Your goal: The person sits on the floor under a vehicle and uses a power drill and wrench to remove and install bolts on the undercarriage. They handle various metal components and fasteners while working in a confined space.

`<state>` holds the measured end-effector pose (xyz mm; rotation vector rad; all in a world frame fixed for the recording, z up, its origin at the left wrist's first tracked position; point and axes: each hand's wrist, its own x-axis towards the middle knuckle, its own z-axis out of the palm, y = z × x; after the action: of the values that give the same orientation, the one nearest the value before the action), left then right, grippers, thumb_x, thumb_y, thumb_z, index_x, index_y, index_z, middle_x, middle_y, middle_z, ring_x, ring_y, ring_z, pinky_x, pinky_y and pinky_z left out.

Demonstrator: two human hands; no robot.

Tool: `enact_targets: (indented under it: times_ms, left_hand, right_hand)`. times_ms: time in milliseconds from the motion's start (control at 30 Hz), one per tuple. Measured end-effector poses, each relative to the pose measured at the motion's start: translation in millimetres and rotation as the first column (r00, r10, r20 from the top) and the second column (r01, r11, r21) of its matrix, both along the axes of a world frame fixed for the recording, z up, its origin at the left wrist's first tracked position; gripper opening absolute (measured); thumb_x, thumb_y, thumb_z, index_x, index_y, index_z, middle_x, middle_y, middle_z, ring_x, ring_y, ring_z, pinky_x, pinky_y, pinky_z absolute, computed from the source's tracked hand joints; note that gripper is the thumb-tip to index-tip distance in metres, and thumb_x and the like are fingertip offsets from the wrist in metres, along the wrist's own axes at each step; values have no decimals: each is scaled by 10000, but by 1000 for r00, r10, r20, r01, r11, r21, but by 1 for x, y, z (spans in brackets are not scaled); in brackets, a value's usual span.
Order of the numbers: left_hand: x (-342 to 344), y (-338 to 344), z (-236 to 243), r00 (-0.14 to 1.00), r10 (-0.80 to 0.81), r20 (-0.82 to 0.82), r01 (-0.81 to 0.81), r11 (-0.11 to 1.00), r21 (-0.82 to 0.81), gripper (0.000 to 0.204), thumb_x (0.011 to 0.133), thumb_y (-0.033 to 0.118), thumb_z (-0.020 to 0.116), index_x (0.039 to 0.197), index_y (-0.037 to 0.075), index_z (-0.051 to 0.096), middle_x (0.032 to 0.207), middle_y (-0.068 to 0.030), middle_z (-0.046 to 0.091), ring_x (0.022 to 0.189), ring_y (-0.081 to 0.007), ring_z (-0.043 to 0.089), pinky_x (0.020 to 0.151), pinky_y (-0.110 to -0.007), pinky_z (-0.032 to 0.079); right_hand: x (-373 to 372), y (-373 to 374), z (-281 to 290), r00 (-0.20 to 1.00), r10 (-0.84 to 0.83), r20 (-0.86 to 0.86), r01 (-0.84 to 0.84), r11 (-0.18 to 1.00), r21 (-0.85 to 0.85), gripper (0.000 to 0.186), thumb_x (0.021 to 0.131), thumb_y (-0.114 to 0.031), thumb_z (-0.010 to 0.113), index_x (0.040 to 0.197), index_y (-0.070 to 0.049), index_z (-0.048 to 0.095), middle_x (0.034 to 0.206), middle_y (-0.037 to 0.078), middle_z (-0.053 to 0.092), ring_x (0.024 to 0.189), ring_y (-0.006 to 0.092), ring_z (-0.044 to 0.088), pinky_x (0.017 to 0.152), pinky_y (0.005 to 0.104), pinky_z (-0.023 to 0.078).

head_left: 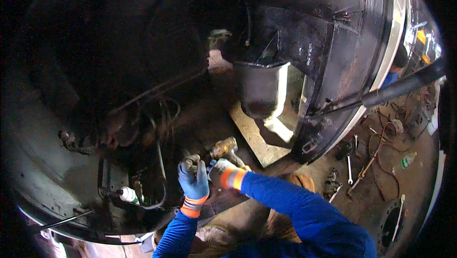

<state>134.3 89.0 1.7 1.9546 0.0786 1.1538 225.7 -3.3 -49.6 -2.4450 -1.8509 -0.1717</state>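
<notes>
Inside a dark vehicle compartment, my left hand [194, 182] wears a grey-blue glove with an orange reflective cuff. Its fingers are curled upward with dark grey tips, and whatever they may grip blends into the glove. Close beside it on the right, my right hand [223, 173], gloved alike, has its fingers bent in toward the left one. Its back hides most of the fingers and anything between them. Just beyond the right hand is a rusty yellow-brown metal part [223, 147], with a pale curved piece running down toward the glove.
A white cylindrical canister [127, 194] sits at the lower left by a bent pipe [162, 163]. A dark strut [404, 84] crosses the right. Wrenches [350, 170], hoses [394, 177] and a green bottle [408, 160] lie on the floor. Another person's blue sleeve [390, 79] shows behind the panel.
</notes>
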Motion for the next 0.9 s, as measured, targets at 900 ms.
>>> enact_targets:
  times_ms: [900]
  left_hand:
    - [453,-70,223,930,-158,-331,334,-6,942,298,843,187,526,1074,116,700,1105,-136,687,1043,-354,638,869,-461,517]
  right_hand:
    - [11,-133,81,771,406,-491,-3,773,634,196,842,-174,699,1025,-103,685,820,137,686,701,314,652,691,366,528]
